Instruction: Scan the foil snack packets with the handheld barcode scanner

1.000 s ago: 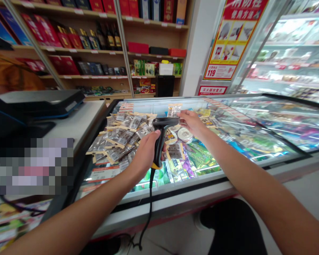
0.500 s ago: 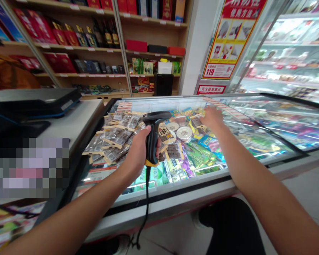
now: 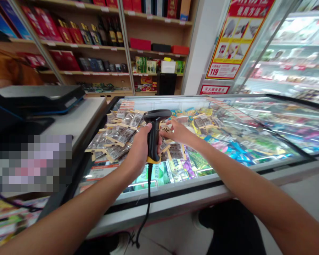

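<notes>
My left hand (image 3: pixel 141 147) is wrapped round the grip of a black and yellow barcode scanner (image 3: pixel 153 136), its head level and its cable hanging down. Just right of the scanner, my right hand (image 3: pixel 181 134) reaches in with thumb and fingers apart at a snack packet (image 3: pixel 166 129) with dark lettering; whether they touch it is unclear. Clear-windowed packets of brown pieces (image 3: pixel 121 134) lie heaped left of the scanner on the glass freezer top (image 3: pixel 170 193). Another such packet (image 3: pixel 203 120) lies beyond my right hand. Round lidded tubs are mostly hidden behind that hand.
To the left is a counter (image 3: pixel 91 109) with a dark flat device (image 3: pixel 45 97). A person's orange-brown sleeve (image 3: pixel 13 67) shows behind it. Wooden shelves (image 3: pixel 159 24) of boxes and bottles stand behind the freezer. Coloured bags (image 3: pixel 228 148) show through the glass.
My right hand has come back leftward from the far packets to the one beside the scanner. A packet now lies where it was. The left hand keeps holding the scanner.
</notes>
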Tool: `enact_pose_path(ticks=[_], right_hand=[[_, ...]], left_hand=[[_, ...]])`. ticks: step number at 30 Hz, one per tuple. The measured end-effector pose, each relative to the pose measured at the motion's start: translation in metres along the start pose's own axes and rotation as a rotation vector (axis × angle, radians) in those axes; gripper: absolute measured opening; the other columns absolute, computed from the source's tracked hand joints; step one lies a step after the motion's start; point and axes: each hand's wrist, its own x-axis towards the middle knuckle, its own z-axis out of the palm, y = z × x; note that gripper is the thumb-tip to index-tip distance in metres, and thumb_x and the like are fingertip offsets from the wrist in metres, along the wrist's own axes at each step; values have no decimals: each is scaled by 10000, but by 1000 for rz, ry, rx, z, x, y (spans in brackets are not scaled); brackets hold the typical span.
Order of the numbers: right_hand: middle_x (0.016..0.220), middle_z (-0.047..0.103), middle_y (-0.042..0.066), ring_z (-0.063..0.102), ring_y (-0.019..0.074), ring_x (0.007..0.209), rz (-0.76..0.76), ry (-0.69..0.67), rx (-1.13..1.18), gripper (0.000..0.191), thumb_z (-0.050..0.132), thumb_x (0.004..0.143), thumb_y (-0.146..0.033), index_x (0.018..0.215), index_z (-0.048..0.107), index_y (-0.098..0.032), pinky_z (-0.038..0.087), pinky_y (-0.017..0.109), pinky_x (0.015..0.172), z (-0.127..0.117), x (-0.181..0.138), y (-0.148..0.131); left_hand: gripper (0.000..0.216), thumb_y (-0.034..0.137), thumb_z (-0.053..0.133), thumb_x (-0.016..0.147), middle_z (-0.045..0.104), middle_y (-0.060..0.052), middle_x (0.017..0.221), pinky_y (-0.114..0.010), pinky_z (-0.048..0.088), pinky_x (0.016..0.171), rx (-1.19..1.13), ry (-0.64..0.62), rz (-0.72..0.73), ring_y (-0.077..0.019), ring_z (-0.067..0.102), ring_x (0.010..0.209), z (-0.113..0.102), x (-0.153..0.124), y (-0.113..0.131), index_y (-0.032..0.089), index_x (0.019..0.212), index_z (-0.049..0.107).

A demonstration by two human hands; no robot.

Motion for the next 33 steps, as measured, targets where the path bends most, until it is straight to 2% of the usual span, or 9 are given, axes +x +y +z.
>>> enact_pose_path(ticks=[4, 6, 8, 11, 14, 17, 21, 28, 33], right_hand=[[1019, 685, 117, 648, 289, 895, 11, 12, -58, 577, 737, 775, -597, 1169, 639, -187, 465, 385, 767, 1, 1, 4], [973, 688, 94, 641, 260, 847, 24, 14, 34, 470, 740, 778, -528, 1103, 662, -198, 455, 362, 747, -3, 6, 9], [890, 678, 65, 617, 220, 771, 87, 11, 238, 324, 699, 802, -470, 984, 669, -204, 446, 338, 711, -10, 11, 14], [793, 648, 30, 577, 181, 696, 212, -23, 679, 196, 642, 795, -408, 842, 614, -220, 447, 308, 664, -25, 17, 21], [785, 657, 27, 600, 198, 752, 218, -92, 1089, 169, 602, 766, -381, 850, 582, -235, 491, 310, 694, -39, 20, 24], [782, 668, 34, 624, 222, 788, 190, -124, 1295, 196, 582, 754, -358, 905, 597, -234, 505, 318, 676, -46, 20, 26], [781, 675, 38, 643, 235, 778, 158, -169, 1370, 232, 582, 757, -361, 944, 609, -227, 484, 319, 614, -46, 20, 28], [913, 728, 58, 659, 244, 887, 176, -190, 1293, 244, 547, 765, -361, 943, 636, -221, 529, 375, 834, -41, 20, 30], [856, 727, 51, 657, 247, 827, 195, -223, 1280, 233, 567, 736, -346, 917, 648, -224, 526, 396, 863, -39, 18, 27]], left_hand=[[325, 416, 368, 951, 563, -4, 543, -209, 381, 389, 14, -1, -14, -114, 473, 386, 0, 0, 0, 184, 781, 519], [334, 419, 365, 951, 559, -5, 546, -211, 381, 387, 12, 1, -22, -113, 469, 390, 0, 1, -1, 183, 773, 520], [343, 426, 365, 951, 556, -6, 549, -211, 383, 386, 9, 0, -27, -112, 469, 394, -1, 1, -1, 182, 765, 519], [346, 439, 366, 952, 558, -6, 549, -208, 382, 388, 6, -12, -30, -114, 473, 396, -2, 0, 0, 184, 775, 519], [340, 447, 367, 948, 568, -6, 556, -209, 382, 390, -14, -38, -31, -116, 475, 390, -3, 0, 1, 180, 823, 538], [360, 454, 357, 943, 570, -4, 560, -208, 379, 387, -38, -75, -56, -119, 481, 387, -3, 0, 2, 168, 887, 568], [393, 464, 349, 942, 560, 2, 565, -206, 382, 392, -62, -109, -93, -116, 482, 390, -3, 0, 3, 153, 939, 590], [365, 441, 351, 939, 534, 10, 556, -202, 373, 374, -76, -29, -70, -108, 459, 383, -5, 1, 9, 163, 852, 572], [383, 439, 339, 946, 531, 9, 551, -201, 362, 371, -92, -31, -75, -109, 461, 377, -6, 2, 14, 158, 867, 588]])
